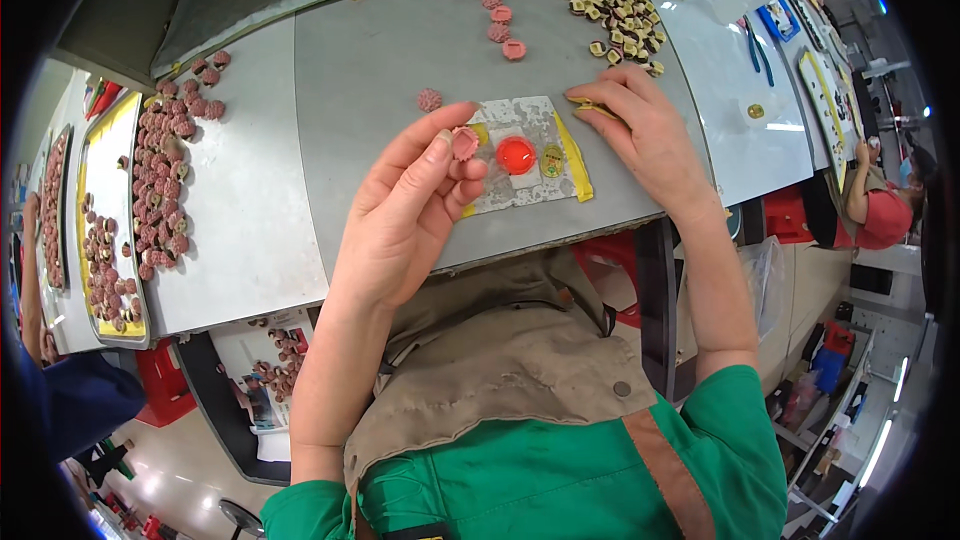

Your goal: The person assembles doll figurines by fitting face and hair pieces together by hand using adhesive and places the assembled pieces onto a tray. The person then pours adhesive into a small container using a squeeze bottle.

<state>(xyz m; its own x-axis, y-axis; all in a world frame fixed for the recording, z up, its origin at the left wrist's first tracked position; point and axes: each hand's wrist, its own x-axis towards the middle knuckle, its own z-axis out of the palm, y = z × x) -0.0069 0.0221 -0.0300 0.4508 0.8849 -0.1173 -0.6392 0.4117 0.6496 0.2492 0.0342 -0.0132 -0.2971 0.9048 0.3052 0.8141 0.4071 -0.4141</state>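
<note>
Centrally, a glossy red disc (516,155) sits on a worn pad (497,198), presumably for easy reach; just left, the left hand (402,195) pinches a pink piece (465,144), hollow showing, likely for a clear view; the right hand (648,127) holds an unclear yellowish item (592,105) in narrowed fingers.

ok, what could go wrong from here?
1. The left hand has the small pink piece only at its fingertips, so it might slip.
2. The round red dish sits just beside that hand; a careless sweep could bump it.
3. The right hand, pinching a small yellowish item I can't identify, is close to the loose cream-and-dark pieces and could scatter some.
</note>
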